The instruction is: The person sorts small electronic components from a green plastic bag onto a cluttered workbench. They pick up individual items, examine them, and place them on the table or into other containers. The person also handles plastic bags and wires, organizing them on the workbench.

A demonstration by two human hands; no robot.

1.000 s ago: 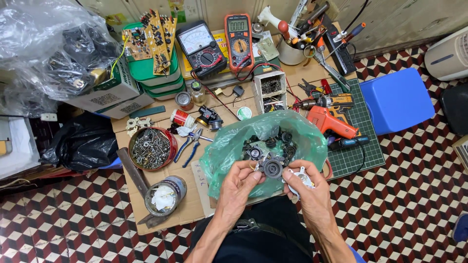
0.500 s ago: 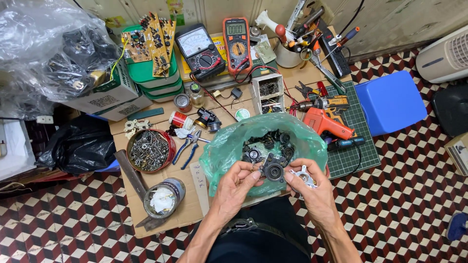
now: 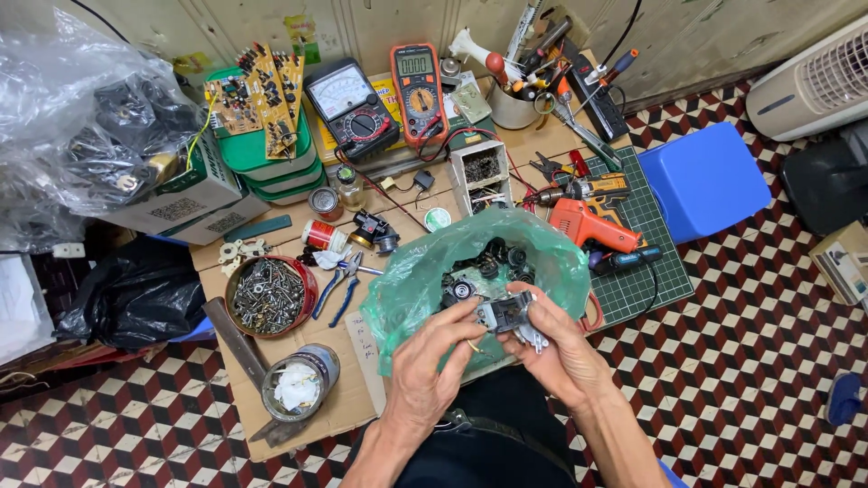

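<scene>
Here we pinch a small grey part (image 3: 503, 314) between both hands, left hand (image 3: 436, 360) and right hand (image 3: 553, 348), just above the open green bag (image 3: 411, 285) on the desk (image 3: 348, 402). With a loose grip, it could fall among the other black parts.

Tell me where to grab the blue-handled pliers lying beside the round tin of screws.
Probably by the two blue handles of the blue-handled pliers, coming from above at the near end. They lie flat on the table, handles spread toward the person, jaws pointing away, with the round tin of screws close on one side.
</scene>
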